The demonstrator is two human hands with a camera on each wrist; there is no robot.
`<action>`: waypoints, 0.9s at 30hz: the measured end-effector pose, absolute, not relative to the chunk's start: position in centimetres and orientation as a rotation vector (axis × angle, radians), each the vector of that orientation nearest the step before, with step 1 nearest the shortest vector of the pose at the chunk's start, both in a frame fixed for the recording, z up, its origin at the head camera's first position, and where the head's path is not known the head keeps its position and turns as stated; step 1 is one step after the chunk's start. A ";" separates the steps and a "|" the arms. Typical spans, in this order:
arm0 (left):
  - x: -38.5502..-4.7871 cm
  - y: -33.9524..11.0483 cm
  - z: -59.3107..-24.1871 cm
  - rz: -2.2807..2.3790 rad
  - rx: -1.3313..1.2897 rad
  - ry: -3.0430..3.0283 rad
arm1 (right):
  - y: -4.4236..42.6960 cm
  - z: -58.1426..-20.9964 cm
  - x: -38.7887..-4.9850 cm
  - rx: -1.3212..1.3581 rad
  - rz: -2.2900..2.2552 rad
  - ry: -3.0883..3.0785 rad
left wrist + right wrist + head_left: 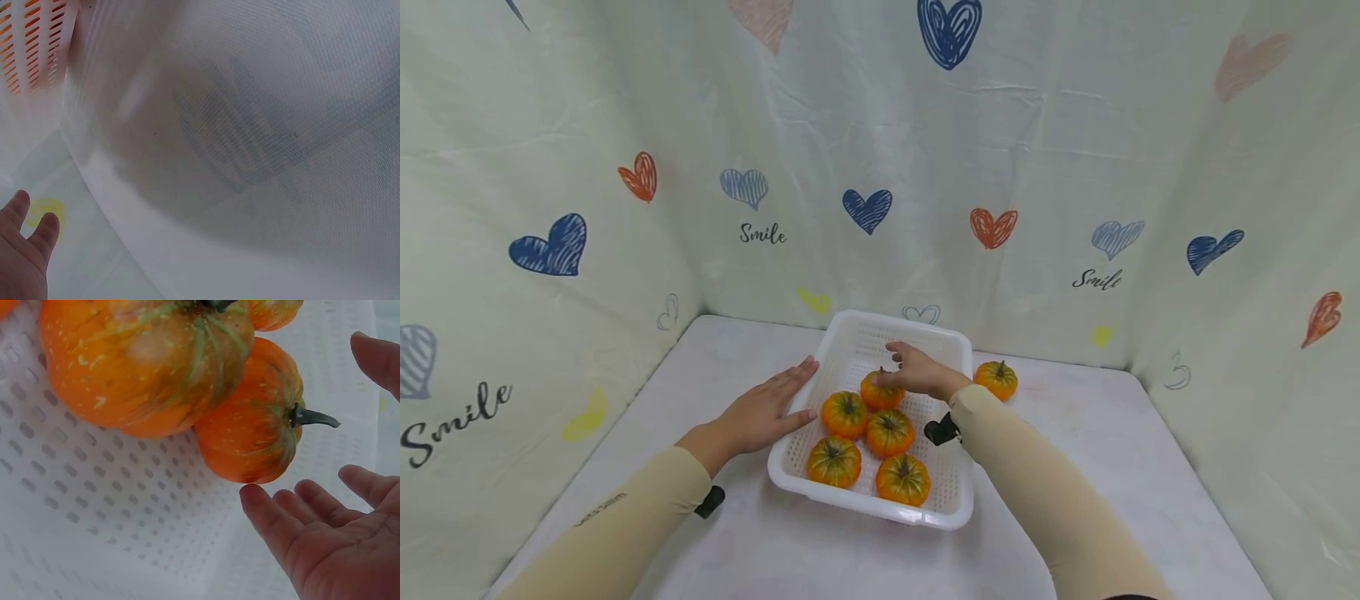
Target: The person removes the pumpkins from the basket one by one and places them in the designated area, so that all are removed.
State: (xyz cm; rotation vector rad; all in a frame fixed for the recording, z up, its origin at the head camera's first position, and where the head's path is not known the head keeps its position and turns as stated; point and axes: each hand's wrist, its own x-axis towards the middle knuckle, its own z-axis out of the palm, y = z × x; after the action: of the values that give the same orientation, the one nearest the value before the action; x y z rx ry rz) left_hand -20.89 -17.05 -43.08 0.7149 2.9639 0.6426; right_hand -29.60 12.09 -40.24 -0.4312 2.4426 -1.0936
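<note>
- Six mini pumpkins in all, orange with green-streaked tops, and five of them sit inside the one white perforated basket [865, 502]!
- There's the count inside: two pumpkins at the near end, two in the middle, and the far pumpkin [880, 400] just beyond.
- Number six, the lone pumpkin [996, 381], rests outside on the tabletop [1120, 475], just off the basket's right side.
- Two hands in play: the left hand [760, 418] lies at the basket's left rim, fingers straight, thumb spread, gripping nothing.
- Over the basket, the right hand [925, 373] is spread well open beside the far pumpkin, holding nothing; whether a fingertip touches it, I can't tell.
</note>
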 end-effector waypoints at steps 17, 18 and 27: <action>-20.8 -16.9 -43.1 0.642 0.693 2.959 | 12.0 -41.9 -29.4 -0.404 -1.058 2.361; -20.8 -16.9 -43.1 0.643 0.690 2.958 | 12.0 -42.0 -29.4 -0.406 -1.047 2.365; -20.9 -17.0 -43.0 0.645 0.722 2.959 | 11.8 -42.6 -29.6 -0.448 -0.921 2.436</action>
State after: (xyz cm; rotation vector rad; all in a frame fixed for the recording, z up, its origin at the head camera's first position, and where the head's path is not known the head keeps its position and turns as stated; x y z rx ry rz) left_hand -20.94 -16.96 -43.04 0.7222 2.9593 0.6449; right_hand -29.64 11.81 -42.56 -0.4476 2.4356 -0.9207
